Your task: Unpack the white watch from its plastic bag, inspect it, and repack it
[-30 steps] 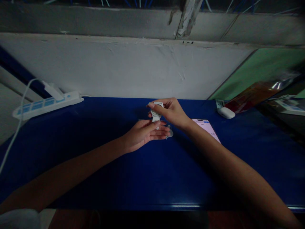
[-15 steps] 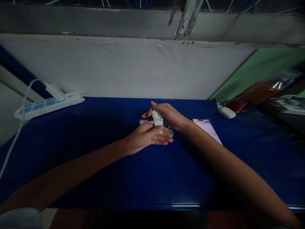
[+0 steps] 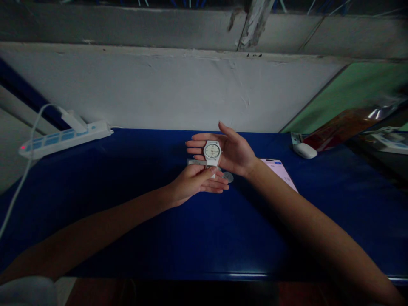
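A white wristwatch (image 3: 212, 150) with a round pale dial faces up over the middle of the blue table. My left hand (image 3: 196, 182) pinches its lower strap between thumb and fingers. Behind the watch, my right hand (image 3: 234, 152) lies palm up with fingers stretched out and thumb raised; the dial is over its fingers, and whether they touch is unclear. Under the hands, partly hidden, are a small clear disc (image 3: 228, 177) and a flat greyish strip (image 3: 192, 162) on the table.
Right of my hands lies a phone (image 3: 282, 174) with its screen lit. Farther right are a white computer mouse (image 3: 305, 150) and a clear bag with reddish contents (image 3: 341, 126). A power strip (image 3: 65, 139) with a white cable stands at the back left of the blue table (image 3: 178, 242).
My right hand has opened from its curl around the watch head, turning palm up with fingers spread behind it. My left hand keeps its hold on the strap.
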Tool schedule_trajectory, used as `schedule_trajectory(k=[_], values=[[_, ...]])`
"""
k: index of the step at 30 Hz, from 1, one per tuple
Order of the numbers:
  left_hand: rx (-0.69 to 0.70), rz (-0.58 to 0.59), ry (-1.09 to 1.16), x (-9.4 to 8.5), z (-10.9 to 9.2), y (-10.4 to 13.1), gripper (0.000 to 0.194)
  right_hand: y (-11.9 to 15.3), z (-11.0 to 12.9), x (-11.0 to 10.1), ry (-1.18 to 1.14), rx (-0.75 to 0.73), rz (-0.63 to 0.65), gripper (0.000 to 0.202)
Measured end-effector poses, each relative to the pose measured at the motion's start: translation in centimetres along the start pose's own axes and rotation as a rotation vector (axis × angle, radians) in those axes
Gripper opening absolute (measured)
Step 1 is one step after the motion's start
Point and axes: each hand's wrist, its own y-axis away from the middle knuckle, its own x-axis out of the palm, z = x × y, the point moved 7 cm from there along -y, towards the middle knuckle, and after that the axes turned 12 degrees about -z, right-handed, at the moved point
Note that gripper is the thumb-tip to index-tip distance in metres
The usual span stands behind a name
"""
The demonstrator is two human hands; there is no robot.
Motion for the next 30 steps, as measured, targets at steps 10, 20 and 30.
schedule_trajectory(k=[10, 20, 30], values=[[-0.002, -0.004, -0.016, -0.1, 0.4, -0.1, 0.026, -0.2, -0.1, -0.3, 0.001, 0.007, -0.032, 0.053], [0.068, -0.013, -0.031, -0.8, -1.2, -1.0, 0.034, -0.4, 1.7, -1.8, 0.385, -0.339, -0.192, 0.039], [0.816, -0.330, -0.822, -3.5, -6.3, 0.1, 0.018, 5.4, 4.9, 0.1, 1.325, -0.707, -0.109, 0.029]])
